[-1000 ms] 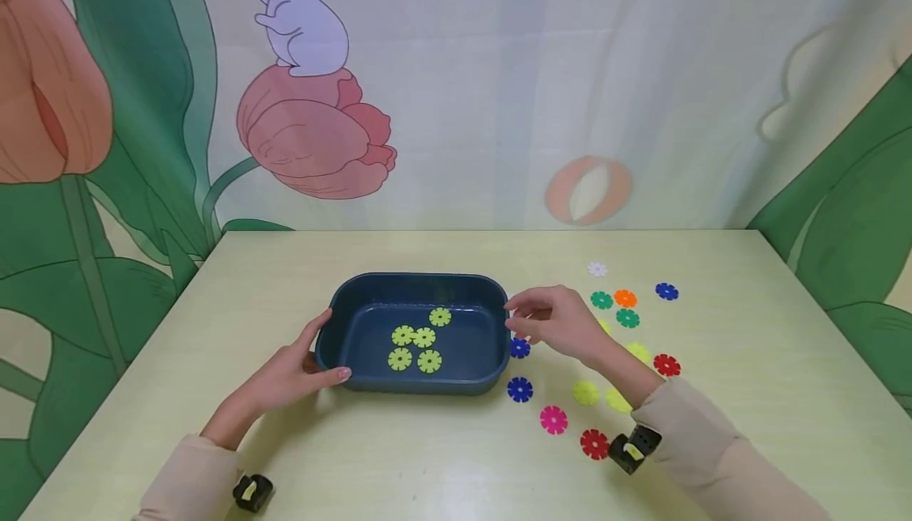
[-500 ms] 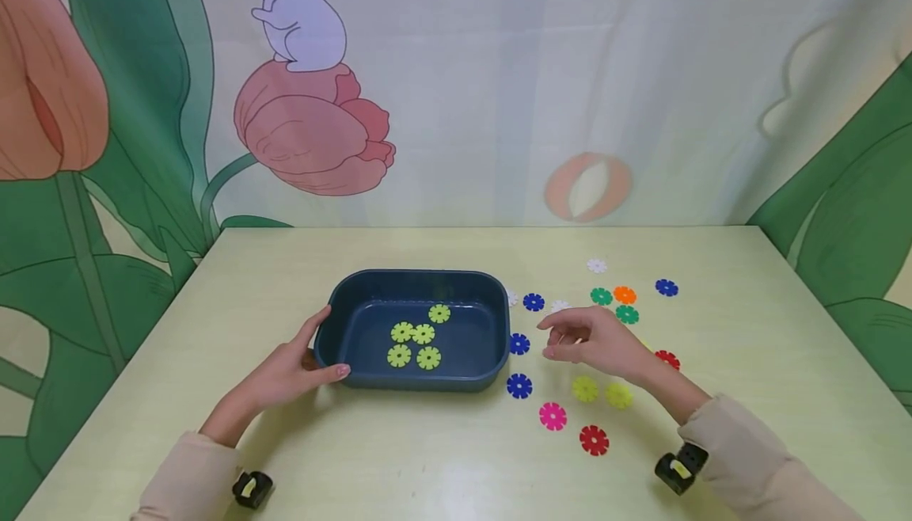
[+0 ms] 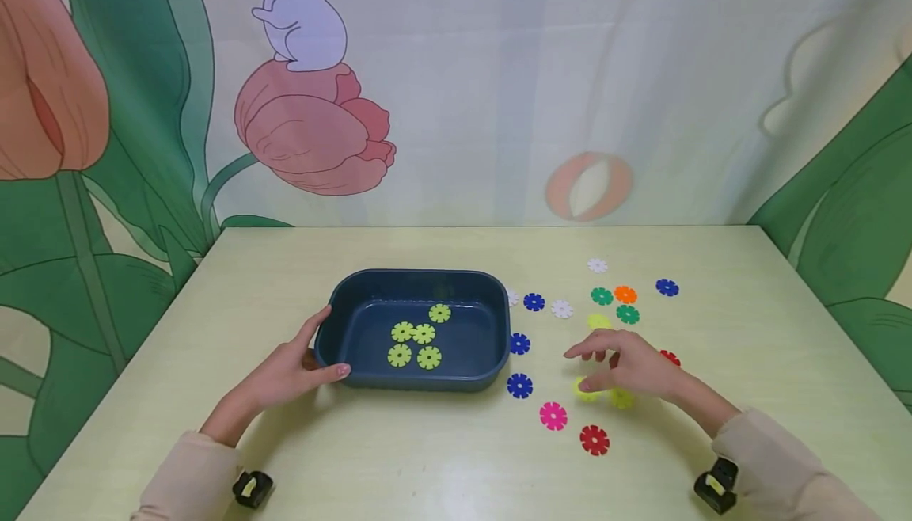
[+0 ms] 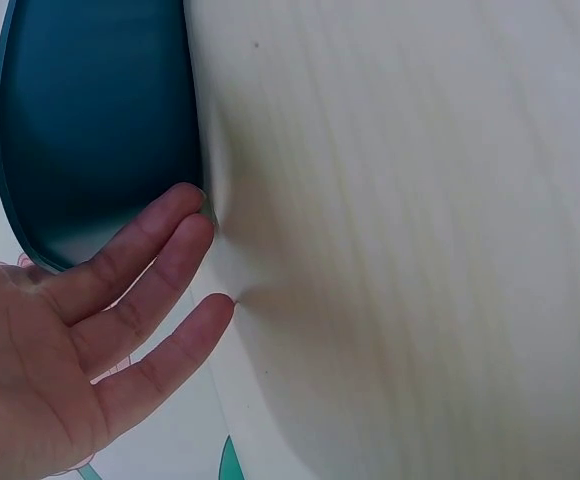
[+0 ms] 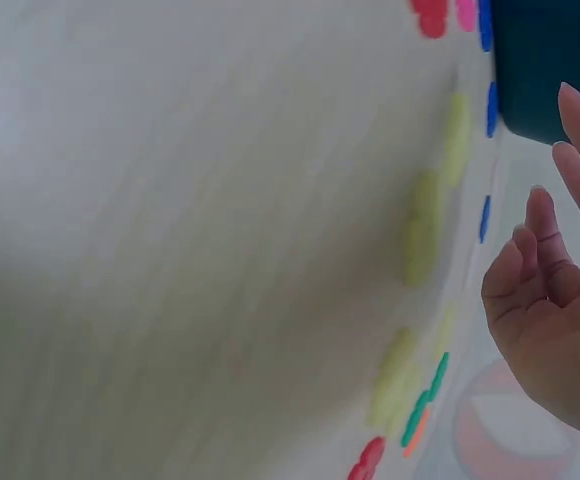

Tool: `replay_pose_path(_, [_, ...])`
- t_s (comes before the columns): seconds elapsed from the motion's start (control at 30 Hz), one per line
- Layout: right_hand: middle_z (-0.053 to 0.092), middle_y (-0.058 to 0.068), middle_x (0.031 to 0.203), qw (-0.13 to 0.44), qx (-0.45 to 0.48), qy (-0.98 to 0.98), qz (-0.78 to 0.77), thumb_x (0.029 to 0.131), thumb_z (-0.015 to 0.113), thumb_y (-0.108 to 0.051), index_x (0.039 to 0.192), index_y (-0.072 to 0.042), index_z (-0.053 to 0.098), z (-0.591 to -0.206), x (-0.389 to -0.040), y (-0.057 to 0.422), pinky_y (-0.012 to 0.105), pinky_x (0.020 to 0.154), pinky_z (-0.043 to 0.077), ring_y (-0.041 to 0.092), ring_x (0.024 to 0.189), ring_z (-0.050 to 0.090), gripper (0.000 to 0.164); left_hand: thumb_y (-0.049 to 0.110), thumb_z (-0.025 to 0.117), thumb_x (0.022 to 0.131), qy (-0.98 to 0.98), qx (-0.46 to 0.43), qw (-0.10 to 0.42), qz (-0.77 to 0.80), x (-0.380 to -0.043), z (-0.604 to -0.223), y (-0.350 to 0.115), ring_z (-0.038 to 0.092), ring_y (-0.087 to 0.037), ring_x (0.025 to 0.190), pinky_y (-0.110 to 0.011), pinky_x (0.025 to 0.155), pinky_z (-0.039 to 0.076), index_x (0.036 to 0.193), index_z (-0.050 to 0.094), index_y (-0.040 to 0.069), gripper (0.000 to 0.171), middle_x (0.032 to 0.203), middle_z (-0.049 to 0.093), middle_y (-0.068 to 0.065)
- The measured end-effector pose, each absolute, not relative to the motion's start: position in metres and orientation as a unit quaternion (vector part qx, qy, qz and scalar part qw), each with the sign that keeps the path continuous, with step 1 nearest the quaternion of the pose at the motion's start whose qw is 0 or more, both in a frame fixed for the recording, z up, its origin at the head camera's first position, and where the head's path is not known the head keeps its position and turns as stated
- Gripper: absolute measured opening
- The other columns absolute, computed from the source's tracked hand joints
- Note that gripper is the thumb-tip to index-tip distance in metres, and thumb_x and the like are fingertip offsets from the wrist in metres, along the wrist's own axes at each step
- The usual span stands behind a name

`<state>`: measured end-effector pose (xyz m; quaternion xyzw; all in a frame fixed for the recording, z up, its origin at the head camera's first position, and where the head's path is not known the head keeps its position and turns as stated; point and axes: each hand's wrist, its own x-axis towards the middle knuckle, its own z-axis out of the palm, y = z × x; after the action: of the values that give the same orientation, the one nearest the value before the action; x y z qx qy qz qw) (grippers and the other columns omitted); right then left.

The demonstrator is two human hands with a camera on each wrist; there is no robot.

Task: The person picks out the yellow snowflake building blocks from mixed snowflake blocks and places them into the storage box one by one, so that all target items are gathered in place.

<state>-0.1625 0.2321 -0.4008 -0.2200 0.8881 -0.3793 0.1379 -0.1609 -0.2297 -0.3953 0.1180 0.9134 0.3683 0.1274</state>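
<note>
My left hand (image 3: 288,370) holds the left end of a dark blue rectangular tray (image 3: 427,384), its thumb on the near rim. Its lower fingers lie extended against the tray's outside wall in the left wrist view. Inside the tray, several yellow-green notched building discs (image 3: 400,355) lie flat. To the right, my right hand (image 3: 634,363) hovers low over the table with fingers spread apart and nothing held. A yellow disc (image 3: 586,394) is partly covered by its thumb. Another yellow disc (image 3: 622,398) lies just under the palm, and a third yellow disc (image 3: 599,321) lies behind the fingers.
Loose discs lie right of the tray: several blue ones (image 3: 520,385), a pink one (image 3: 552,416), a red one (image 3: 594,440), two green ones (image 3: 628,314), an orange one (image 3: 625,294) and white ones (image 3: 562,309). A printed curtain (image 3: 456,109) hangs behind the table (image 3: 399,458).
My right hand has moved away from the tray's right rim, rightward and nearer, to over the yellow discs, and its fingers have spread. The left hand and the tray stay put.
</note>
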Motion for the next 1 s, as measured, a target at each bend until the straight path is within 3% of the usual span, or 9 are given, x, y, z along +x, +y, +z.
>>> replay_pose_path(0.4, [0.051,-0.001,0.095,0.125,-0.209,0.918,-0.314,0.064,0.082,-0.017,0.097,-0.016,0.072,-0.417,-0.16,0.243,0.038,0.076,0.036,0.024,0.095,0.04,0.035,0.037,0.068,0.08,0.915,0.118,0.126,0.365,-0.162,-0.394,-0.229,0.055,-0.017,0.069,-0.033,0.06,0.041,0.145,0.005,0.006,0.096,0.076,0.061,-0.005])
replay_pose_path(0.67, [0.057,-0.006,0.09,0.117,-0.226,0.915,-0.314,0.067,0.08,-0.013,0.089,-0.016,0.064,-0.419,-0.16,0.24,0.036,0.078,0.04,0.02,0.089,0.047,0.028,0.037,0.068,0.08,0.916,0.116,0.126,0.363,-0.161,-0.394,-0.229,0.055,-0.017,0.069,-0.032,0.06,0.041,0.145,0.005,0.006,0.096,0.075,0.061,-0.005])
replay_pose_path(0.83, [0.053,-0.004,0.078,0.121,-0.232,0.903,-0.34,0.073,0.074,-0.003,0.086,-0.013,0.061,-0.418,-0.159,0.236,0.024,0.066,0.043,0.015,0.074,0.048,0.021,0.037,0.068,0.08,0.915,0.117,0.125,0.365,-0.162,-0.395,-0.23,0.057,-0.017,0.071,-0.032,0.061,0.042,0.145,0.006,0.006,0.096,0.08,0.062,-0.007])
replay_pose_path(1.0, [0.056,-0.004,0.075,0.106,-0.234,0.899,-0.355,0.08,0.066,0.001,0.086,-0.011,0.064,-0.413,-0.16,0.234,0.023,0.062,0.044,0.014,0.07,0.05,0.014,0.037,0.068,0.08,0.915,0.116,0.127,0.365,-0.161,-0.395,-0.23,0.056,-0.017,0.071,-0.033,0.061,0.041,0.145,0.006,0.006,0.096,0.079,0.062,-0.007])
